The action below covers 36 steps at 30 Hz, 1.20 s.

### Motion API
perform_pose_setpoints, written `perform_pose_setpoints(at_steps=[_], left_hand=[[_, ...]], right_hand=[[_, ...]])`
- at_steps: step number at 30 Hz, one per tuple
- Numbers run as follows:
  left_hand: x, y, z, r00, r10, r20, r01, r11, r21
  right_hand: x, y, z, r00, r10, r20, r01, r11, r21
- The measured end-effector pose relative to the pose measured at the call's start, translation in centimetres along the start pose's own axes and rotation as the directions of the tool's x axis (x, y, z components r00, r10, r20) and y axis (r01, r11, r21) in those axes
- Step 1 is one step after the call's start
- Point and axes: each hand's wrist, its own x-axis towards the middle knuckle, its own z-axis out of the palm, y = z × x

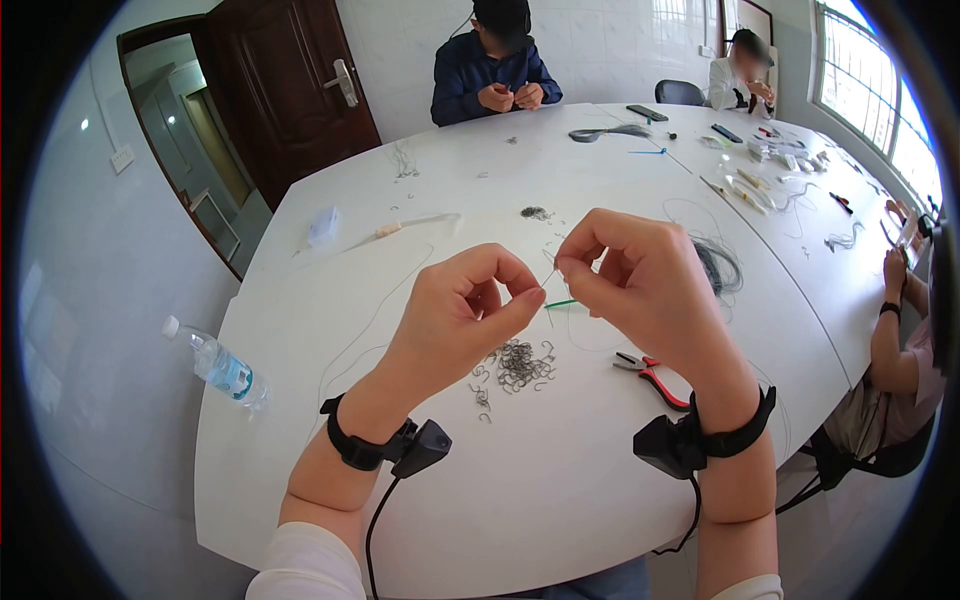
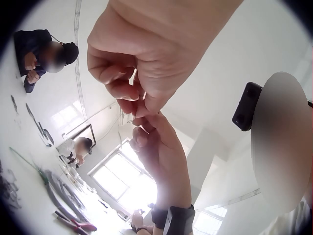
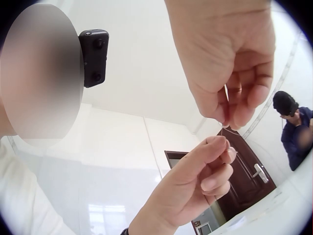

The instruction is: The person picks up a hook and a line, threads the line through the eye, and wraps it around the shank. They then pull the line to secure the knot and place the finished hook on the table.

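Note:
My left hand (image 1: 458, 315) and right hand (image 1: 650, 285) are raised close together over the white table (image 1: 480, 520). Thumb and forefinger of each pinch a thin fishing line (image 1: 549, 277), a short stretch of which runs between the fingertips. In the right wrist view a bit of the line (image 3: 230, 130) curves out below the right fingertips; whether a hook is on it I cannot tell. Beneath the hands lies a heap of small metal fish hooks (image 1: 523, 366). A green stick-like tool (image 1: 561, 303) shows between the hands, on the table.
Red-handled pliers (image 1: 660, 383) lie by the right forearm, a coil of line (image 1: 718, 265) beyond. A water bottle (image 1: 225, 368) stands at left. A smaller dark heap (image 1: 537, 213) and a clear box (image 1: 323, 227) lie farther off. Other people sit around the table.

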Motion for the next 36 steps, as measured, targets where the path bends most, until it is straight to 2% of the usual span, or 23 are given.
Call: perform_pose_setpoints(at_steps=[3,5,7,12,15,17,18,19,21,26,28,30,31,33,34,36], left_hand=[[0.0,0.0,-0.7,0.999,-0.037,0.007,0.036,0.998,0.052],[0.1,0.0,-0.9,0.997,-0.071,0.02,0.069,0.994,0.082],[0.0,0.2,-0.9,0.994,-0.11,0.029,0.106,0.988,0.114],[0.1,0.5,-0.7,0.993,-0.101,0.066,0.09,0.985,0.148],[0.0,0.6,-0.8,0.992,-0.1,0.072,0.087,0.982,0.166],[0.0,0.6,-0.8,0.992,-0.1,0.078,0.085,0.981,0.177],[-0.1,0.5,-0.8,0.994,-0.08,0.081,0.064,0.981,0.185],[-0.1,0.4,-0.8,0.995,-0.06,0.084,0.043,0.98,0.195],[0.0,0.5,-0.9,0.995,-0.052,0.08,0.034,0.977,0.209],[0.0,0.8,-1.1,0.997,-0.052,0.065,0.034,0.969,0.244],[-0.1,0.8,-1.1,0.998,0.004,0.069,-0.019,0.976,0.217],[-0.1,0.9,-1.3,0.997,0.017,0.07,-0.032,0.976,0.217],[-0.2,0.9,-1.3,0.997,0.033,0.071,-0.048,0.975,0.219],[-0.1,0.8,-1.2,0.997,0.047,0.06,-0.059,0.976,0.208],[-0.1,0.8,-1.2,0.997,0.063,0.049,-0.072,0.978,0.196],[-0.1,0.8,-1.2,0.996,0.073,0.044,-0.08,0.974,0.212]], right_hand=[[0.1,0.6,0.0,0.998,-0.026,-0.049,0.022,0.996,-0.081],[0.2,0.8,0.1,0.989,-0.053,-0.137,0.031,0.987,-0.16],[0.2,0.7,0.0,0.99,-0.042,-0.132,0.017,0.983,-0.185],[0.1,0.7,-0.2,0.995,-0.014,-0.094,-0.01,0.968,-0.252],[-0.1,0.6,0.0,0.99,-0.082,-0.116,0.043,0.951,-0.307],[-0.3,0.0,0.0,0.986,-0.167,-0.007,0.166,0.981,-0.102],[-0.3,-0.2,0.1,0.985,-0.137,0.103,0.139,0.99,-0.013],[-0.4,0.4,0.5,0.97,-0.18,0.162,0.18,0.983,0.013],[-0.6,0.3,0.8,0.961,-0.098,0.257,0.114,0.992,-0.047],[-0.1,0.8,0.3,0.948,-0.006,0.317,0.042,0.994,-0.106],[-0.1,0.7,0.3,0.933,0.028,0.359,0.008,0.995,-0.1],[-0.3,1.1,0.7,0.957,-0.152,0.248,0.174,0.983,-0.066],[-0.3,0.9,0.7,0.956,-0.152,0.25,0.173,0.983,-0.065],[-0.3,0.1,0.7,0.973,0.003,0.231,-0.02,0.997,0.073],[-0.3,0.0,0.7,0.973,0.003,0.233,-0.02,0.997,0.074],[-0.3,-0.1,0.7,0.945,0.124,0.303,-0.196,0.956,0.219]])
